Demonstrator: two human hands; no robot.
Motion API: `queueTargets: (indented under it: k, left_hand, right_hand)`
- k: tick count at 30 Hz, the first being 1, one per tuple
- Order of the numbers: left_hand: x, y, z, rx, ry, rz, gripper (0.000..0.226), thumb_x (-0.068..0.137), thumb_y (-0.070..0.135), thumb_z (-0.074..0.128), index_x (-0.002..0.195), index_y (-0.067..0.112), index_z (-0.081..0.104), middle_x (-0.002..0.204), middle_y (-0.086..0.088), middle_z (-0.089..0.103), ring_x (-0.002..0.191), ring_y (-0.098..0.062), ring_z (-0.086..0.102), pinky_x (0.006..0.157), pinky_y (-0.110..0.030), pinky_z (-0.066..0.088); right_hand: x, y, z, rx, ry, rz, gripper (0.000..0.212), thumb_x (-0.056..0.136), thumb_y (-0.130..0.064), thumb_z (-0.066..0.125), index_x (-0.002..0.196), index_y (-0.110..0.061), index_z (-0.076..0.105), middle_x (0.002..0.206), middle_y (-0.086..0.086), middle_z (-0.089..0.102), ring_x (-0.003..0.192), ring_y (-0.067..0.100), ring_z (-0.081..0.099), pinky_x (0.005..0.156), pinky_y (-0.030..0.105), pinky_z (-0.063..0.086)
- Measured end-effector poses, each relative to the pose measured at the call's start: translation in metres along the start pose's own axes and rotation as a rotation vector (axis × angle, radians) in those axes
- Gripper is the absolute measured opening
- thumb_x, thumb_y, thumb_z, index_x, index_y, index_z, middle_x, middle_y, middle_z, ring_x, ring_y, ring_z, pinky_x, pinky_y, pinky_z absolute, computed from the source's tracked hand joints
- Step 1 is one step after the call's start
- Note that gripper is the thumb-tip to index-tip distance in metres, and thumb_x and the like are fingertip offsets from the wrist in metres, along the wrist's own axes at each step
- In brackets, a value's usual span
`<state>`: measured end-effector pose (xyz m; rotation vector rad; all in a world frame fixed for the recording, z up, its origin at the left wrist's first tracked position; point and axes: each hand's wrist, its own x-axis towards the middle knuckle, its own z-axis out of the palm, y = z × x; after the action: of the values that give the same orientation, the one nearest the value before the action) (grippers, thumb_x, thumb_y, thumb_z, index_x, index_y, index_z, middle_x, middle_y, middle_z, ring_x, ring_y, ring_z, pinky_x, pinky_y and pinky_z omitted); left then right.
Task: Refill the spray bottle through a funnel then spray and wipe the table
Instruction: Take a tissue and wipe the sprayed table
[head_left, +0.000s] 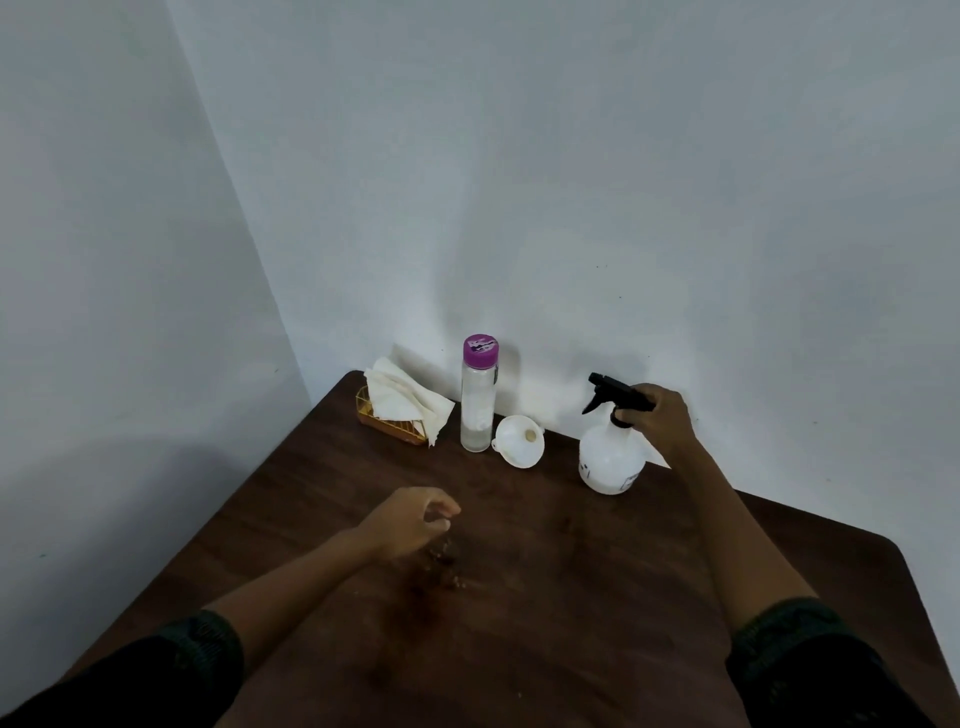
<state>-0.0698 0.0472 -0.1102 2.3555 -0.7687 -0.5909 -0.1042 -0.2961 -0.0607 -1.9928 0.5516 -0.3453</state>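
- The right hand (660, 418) is reaching out to the far right of the table (571, 623), arm stretched nearly straight, with its fingers curling round the black trigger head (618, 392) of the spray bottle (608, 460).
- That white bottle is standing upright on the table near the wall, nozzle pointing left.
- The left hand (408, 522) is hovering low over the middle of the table, wrist bent and fingertips bunching loosely together; I cannot tell whether it is pinching anything.
- Just under its fingers, a scatter of brown crumbs (445, 564) is lying on a dark smear.
- Both forearms are showing bare, with dark sleeves (795, 639) pushed up.
- Counting outward: one spray bottle, one white funnel (517, 444), one clear bottle (478, 410), and one yellow holder (387, 423).
- The funnel is lying tilted, just beside the clear bottle, between it and the spray bottle.
- The clear bottle is standing capped in purple.
- White napkins (402, 397) are spilling from the holder in the far left corner.
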Motion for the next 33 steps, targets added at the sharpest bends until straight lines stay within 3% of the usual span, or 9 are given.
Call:
queueTargets:
  k: [8,12,15,17,19,22,25,28,33]
  left_hand:
    - [-0.003,-0.013,-0.013,0.000,0.005,-0.023,0.028,0.089,0.017,0.059,0.117,0.016,0.061,0.120,0.001,0.063,0.104,-0.001,0.055,0.081,-0.005,0.039]
    - [-0.007,-0.019,-0.020,-0.011,-0.001,-0.014,0.029,0.089,0.019,0.059,0.118,0.016,0.060,0.120,0.001,0.063,0.106,-0.003,0.056,0.083,-0.007,0.040]
    - [-0.013,-0.031,-0.030,-0.059,-0.009,-0.022,0.029,0.089,0.017,0.059,0.118,0.015,0.060,0.121,-0.001,0.063,0.108,-0.005,0.056,0.086,-0.012,0.043]
    - [-0.015,-0.040,-0.038,-0.111,-0.004,-0.038,0.028,0.090,0.016,0.058,0.117,0.014,0.060,0.120,-0.002,0.063,0.106,-0.006,0.057,0.085,-0.013,0.045]
    - [-0.017,-0.049,-0.045,-0.184,0.005,-0.065,0.026,0.090,0.015,0.058,0.115,0.015,0.061,0.118,-0.003,0.064,0.104,-0.007,0.058,0.083,-0.014,0.046]
    - [-0.020,-0.068,-0.059,-0.221,0.007,-0.079,0.025,0.090,0.015,0.057,0.114,0.015,0.062,0.117,-0.003,0.064,0.103,-0.008,0.058,0.082,-0.014,0.045]
    - [-0.018,-0.091,-0.079,-0.238,-0.007,-0.081,0.025,0.090,0.016,0.057,0.115,0.014,0.062,0.115,-0.003,0.064,0.103,-0.009,0.059,0.081,-0.013,0.045]
    - [-0.015,-0.115,-0.099,-0.254,-0.014,-0.087,0.025,0.090,0.017,0.058,0.114,0.015,0.062,0.111,-0.001,0.064,0.099,-0.008,0.059,0.079,-0.013,0.045]
    - [-0.007,-0.152,-0.122,-0.285,-0.015,-0.100,0.020,0.090,0.018,0.057,0.110,0.019,0.062,0.102,0.005,0.063,0.093,-0.004,0.059,0.077,-0.013,0.046]
  right_hand:
    - [0.001,0.005,-0.003,-0.057,0.037,0.068,0.029,0.076,0.002,0.067,0.104,0.000,0.060,0.092,0.010,0.057,0.089,0.027,0.054,0.085,0.044,0.047]
    - [-0.006,0.003,-0.002,-0.143,0.071,0.064,0.045,0.075,0.001,0.072,0.117,0.000,0.056,0.113,0.014,0.059,0.110,0.032,0.054,0.087,0.035,0.041]
    - [-0.028,-0.011,0.014,-0.299,0.331,0.002,0.045,0.078,0.000,0.066,0.122,-0.001,0.055,0.124,0.022,0.050,0.118,0.038,0.046,0.087,0.041,0.042]
    - [-0.050,-0.026,0.036,-0.369,0.589,-0.081,0.030,0.078,0.006,0.056,0.107,0.001,0.061,0.113,0.024,0.052,0.108,0.041,0.048,0.075,0.040,0.043]
    - [-0.069,-0.040,0.062,-0.437,0.723,-0.172,0.025,0.073,0.011,0.052,0.093,0.004,0.065,0.100,0.025,0.057,0.096,0.044,0.051,0.073,0.045,0.043]
    - [-0.086,-0.052,0.107,-0.466,0.610,-0.248,0.018,0.070,0.013,0.056,0.083,0.005,0.066,0.091,0.024,0.061,0.087,0.042,0.055,0.072,0.046,0.043]
    - [-0.092,-0.064,0.162,-0.424,0.318,-0.281,0.010,0.075,0.008,0.058,0.079,0.003,0.064,0.085,0.017,0.063,0.085,0.033,0.057,0.066,0.037,0.044]
    - [-0.083,-0.075,0.216,-0.424,0.060,-0.246,0.013,0.083,-0.001,0.058,0.089,-0.002,0.070,0.093,0.012,0.069,0.090,0.025,0.060,0.075,0.032,0.048]
    - [-0.048,-0.091,0.282,-0.359,0.007,-0.106,0.024,0.088,-0.008,0.056,0.109,-0.003,0.067,0.112,0.012,0.068,0.105,0.023,0.058,0.088,0.030,0.046]
